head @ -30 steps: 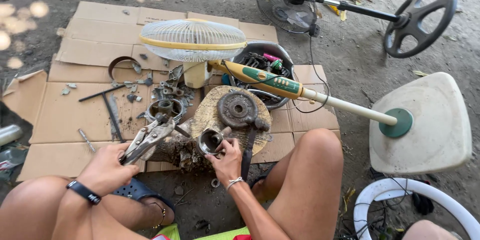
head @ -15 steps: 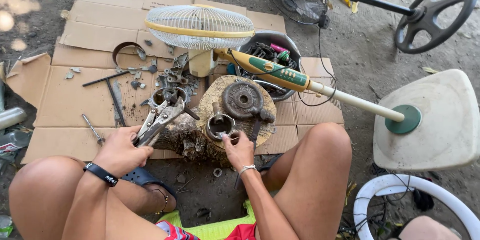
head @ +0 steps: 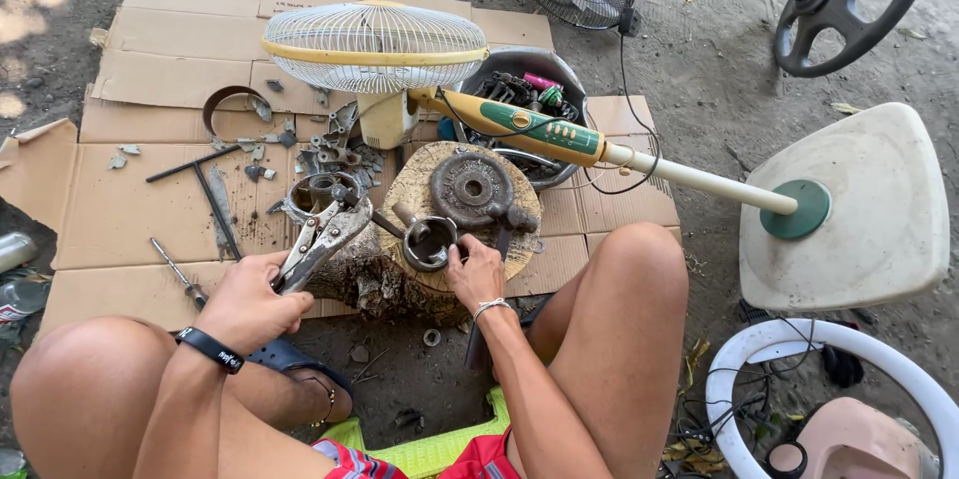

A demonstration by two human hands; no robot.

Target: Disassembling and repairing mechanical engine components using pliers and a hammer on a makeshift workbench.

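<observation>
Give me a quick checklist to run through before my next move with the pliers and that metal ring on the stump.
1. Left hand grips the locking pliers: ok.
2. Right hand touches the metal ring: ok.
3. Ring rests on the wood stump: ok.
4. Pliers' jaws clamped on a part: cannot tell, the tip is lost among the scrap.
5. Stump sits steady on the cardboard: cannot tell.
6. Fan pole lies across the far edge of the stump, close to the work: not ok.
</observation>
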